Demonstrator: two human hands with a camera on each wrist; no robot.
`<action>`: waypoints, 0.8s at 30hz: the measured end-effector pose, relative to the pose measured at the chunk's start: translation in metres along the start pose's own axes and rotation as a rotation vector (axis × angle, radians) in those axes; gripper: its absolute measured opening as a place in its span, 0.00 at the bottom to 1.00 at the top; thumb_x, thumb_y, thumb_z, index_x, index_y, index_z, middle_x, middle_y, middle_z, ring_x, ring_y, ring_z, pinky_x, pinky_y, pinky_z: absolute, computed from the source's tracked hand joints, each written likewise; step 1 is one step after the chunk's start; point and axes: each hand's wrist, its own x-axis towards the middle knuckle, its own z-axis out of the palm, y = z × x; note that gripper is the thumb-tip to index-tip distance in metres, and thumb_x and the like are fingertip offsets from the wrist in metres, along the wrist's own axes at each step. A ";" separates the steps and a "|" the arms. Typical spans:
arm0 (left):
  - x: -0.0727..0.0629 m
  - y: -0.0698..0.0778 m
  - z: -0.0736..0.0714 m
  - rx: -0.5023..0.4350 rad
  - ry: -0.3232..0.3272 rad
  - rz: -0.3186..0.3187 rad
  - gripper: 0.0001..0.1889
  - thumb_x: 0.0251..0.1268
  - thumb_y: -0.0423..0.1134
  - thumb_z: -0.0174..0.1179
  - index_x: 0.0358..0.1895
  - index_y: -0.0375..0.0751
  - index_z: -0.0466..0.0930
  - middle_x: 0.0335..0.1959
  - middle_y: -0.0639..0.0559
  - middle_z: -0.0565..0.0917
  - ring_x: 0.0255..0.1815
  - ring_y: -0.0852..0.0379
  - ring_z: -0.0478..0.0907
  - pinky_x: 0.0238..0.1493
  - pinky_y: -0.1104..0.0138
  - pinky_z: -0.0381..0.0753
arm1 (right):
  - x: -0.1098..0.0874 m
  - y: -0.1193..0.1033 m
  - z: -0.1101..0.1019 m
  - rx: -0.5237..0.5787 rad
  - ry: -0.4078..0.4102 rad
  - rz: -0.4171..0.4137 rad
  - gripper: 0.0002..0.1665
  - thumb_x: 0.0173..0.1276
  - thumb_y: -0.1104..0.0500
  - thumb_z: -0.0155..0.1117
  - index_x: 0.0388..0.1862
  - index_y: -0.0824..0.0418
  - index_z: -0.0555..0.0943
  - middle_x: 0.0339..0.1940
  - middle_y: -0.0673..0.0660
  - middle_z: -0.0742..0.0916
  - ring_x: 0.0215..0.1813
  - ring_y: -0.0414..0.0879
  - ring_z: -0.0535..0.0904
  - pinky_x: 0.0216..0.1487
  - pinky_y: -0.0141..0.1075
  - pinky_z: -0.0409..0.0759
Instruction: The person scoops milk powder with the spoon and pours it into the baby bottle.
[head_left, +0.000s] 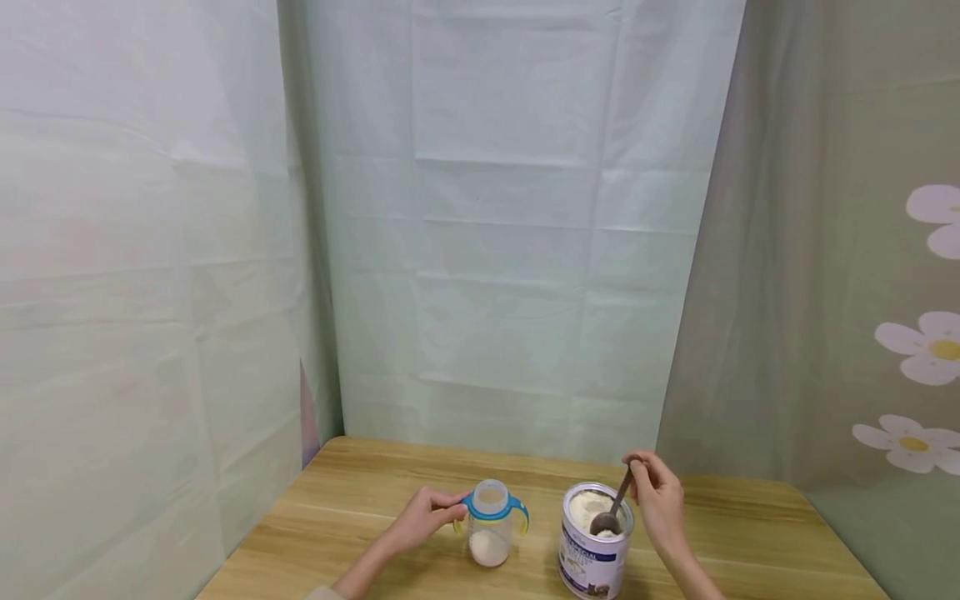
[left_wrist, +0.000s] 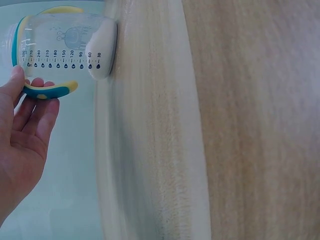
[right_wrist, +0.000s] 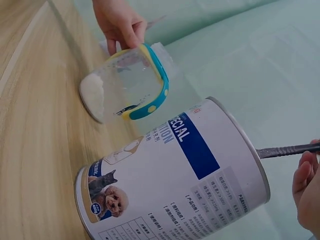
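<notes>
- Bottle upright on desk, white powder at bottom; scale printed 30 to 270; handle pinched in left hand grip.
- Tin just right of bottle, open, powder inside; label reads "SPECIAL".
- Spoon dipped in tin, clamped by right hand grip.

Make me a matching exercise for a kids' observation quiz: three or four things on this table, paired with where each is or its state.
Things:
1. bottle
2. spoon
3. tin
4. left hand

States:
A. open-topped, white and blue label
B. grips a bottle handle
C. clear, a little white powder at the bottom
D. bowl dipped into the tin, handle pinched by the right hand

Pairs: 1-C, 2-D, 3-A, 4-B
</notes>
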 end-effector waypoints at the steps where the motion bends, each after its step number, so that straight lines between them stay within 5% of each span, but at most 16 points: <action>1: 0.000 0.000 0.000 0.001 -0.001 0.001 0.15 0.69 0.41 0.58 0.49 0.33 0.84 0.56 0.34 0.78 0.53 0.67 0.78 0.47 0.74 0.80 | 0.000 0.001 0.000 0.001 -0.008 0.009 0.11 0.74 0.66 0.50 0.37 0.68 0.81 0.14 0.52 0.74 0.17 0.38 0.68 0.17 0.30 0.67; 11: -0.002 0.006 0.000 -0.006 -0.008 -0.015 0.16 0.69 0.43 0.57 0.49 0.34 0.84 0.59 0.35 0.77 0.57 0.60 0.78 0.48 0.69 0.82 | 0.003 0.004 -0.006 0.031 -0.077 0.286 0.17 0.73 0.63 0.44 0.33 0.68 0.80 0.18 0.48 0.72 0.19 0.36 0.68 0.22 0.29 0.70; 24: -0.001 0.005 0.000 0.002 -0.001 -0.014 0.15 0.69 0.42 0.58 0.48 0.35 0.85 0.59 0.35 0.77 0.58 0.60 0.77 0.48 0.71 0.81 | 0.004 0.016 -0.012 0.068 -0.110 0.390 0.17 0.73 0.64 0.40 0.44 0.74 0.76 0.24 0.43 0.81 0.23 0.33 0.72 0.25 0.25 0.73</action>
